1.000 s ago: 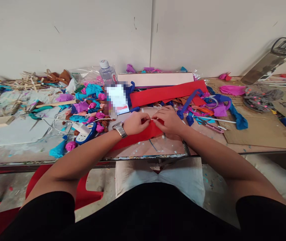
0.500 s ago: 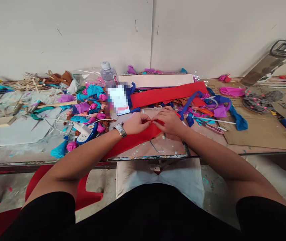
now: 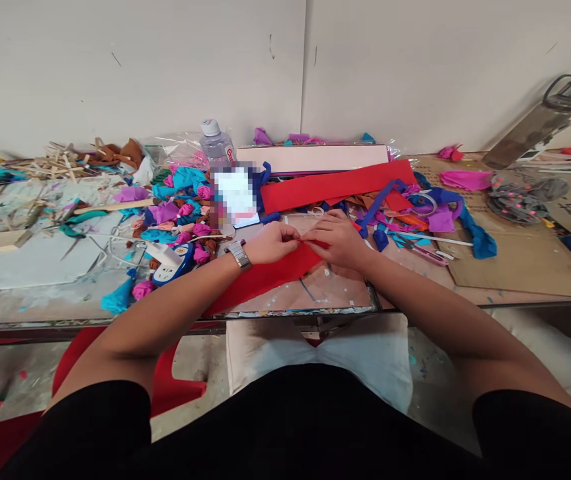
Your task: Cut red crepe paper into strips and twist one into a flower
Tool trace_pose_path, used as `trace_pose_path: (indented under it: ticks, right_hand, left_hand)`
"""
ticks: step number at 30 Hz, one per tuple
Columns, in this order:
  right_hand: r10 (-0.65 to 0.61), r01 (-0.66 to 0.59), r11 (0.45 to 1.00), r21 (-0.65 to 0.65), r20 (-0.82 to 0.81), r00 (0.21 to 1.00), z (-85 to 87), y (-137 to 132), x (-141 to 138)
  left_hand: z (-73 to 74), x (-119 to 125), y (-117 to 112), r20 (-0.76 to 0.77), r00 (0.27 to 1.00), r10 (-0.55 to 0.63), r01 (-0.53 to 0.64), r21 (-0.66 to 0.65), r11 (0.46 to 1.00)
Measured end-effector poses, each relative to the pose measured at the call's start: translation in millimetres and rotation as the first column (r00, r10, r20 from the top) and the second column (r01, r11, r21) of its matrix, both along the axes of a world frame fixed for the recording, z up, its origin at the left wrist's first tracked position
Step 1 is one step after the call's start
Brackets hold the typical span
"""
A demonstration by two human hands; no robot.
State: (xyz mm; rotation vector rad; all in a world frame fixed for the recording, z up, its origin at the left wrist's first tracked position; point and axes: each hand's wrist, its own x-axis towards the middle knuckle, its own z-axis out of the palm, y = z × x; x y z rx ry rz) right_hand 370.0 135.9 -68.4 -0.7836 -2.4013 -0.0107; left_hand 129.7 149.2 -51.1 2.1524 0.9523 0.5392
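A strip of red crepe paper (image 3: 265, 283) runs from the table's front edge up under my fingers. My left hand (image 3: 275, 243), with a metal watch at the wrist, pinches its upper edge between thumb and forefinger. Right beside it, my right hand (image 3: 338, 241) pinches the same edge, its thumb and fingertips meeting the left ones. The pinched bit of paper between the fingertips is mostly hidden. Beyond my hands lies another, flat red strip (image 3: 335, 187).
Behind my left hand a phone with a lit screen (image 3: 237, 197) leans near a plastic bottle (image 3: 217, 143). Crumpled paper flowers (image 3: 180, 213) and a blue power strip (image 3: 174, 265) lie left. To the right are a pink cutter (image 3: 429, 255), a tape ring (image 3: 423, 203) and cardboard (image 3: 510, 267).
Both hands stay at nearly the same spot, still pinching the red paper. My right fingertips have shifted slightly left, over the left thumb tip.
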Motion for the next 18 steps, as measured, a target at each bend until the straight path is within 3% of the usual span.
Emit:
trace_pose_path:
  ticks: [6,18]
  right_hand:
    - [0.002,-0.002,1.0,0.009,0.001,1.0,0.6,-0.4,-0.1]
    - [-0.02,0.02,1.0,0.001,-0.007,1.0,-2.5,1.3,0.9]
  left_hand:
    - [-1.1,-0.4,3.6,0.047,0.999,-0.016,0.02,-0.096,0.995]
    - [-1.6,1.0,3.7,0.06,0.998,0.036,-0.032,-0.065,0.997]
